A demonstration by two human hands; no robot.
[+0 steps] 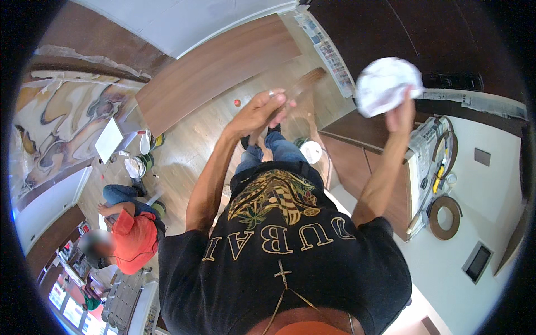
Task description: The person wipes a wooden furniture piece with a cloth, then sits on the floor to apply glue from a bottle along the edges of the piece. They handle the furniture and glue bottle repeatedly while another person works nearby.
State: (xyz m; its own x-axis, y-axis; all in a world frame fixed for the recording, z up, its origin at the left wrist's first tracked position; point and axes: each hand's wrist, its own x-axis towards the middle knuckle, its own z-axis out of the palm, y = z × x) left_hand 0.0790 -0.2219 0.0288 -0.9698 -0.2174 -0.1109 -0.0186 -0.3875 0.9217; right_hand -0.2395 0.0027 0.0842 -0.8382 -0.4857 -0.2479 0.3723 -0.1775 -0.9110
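Observation:
My left hand (261,113) is closed in front of me, above my legs. From it a long brush (306,84), smeared by motion, points to the far right, its brown end near the strip of papers. My right hand (399,116) is raised at the right and grips the edge of a round, crumpled white cloth (386,88). The cloth looks blurred, and I cannot tell if it is fabric or paper. Behind it stands a dark brown panel (441,39).
A wood-grain board (218,67) lies ahead. A white-topped bucket (310,151) stands by my legs. At the right, a counter holds a brown tape roll (445,218) and a yellow cutter (438,178). A person in an orange shirt (134,241) crouches at left beside buckets.

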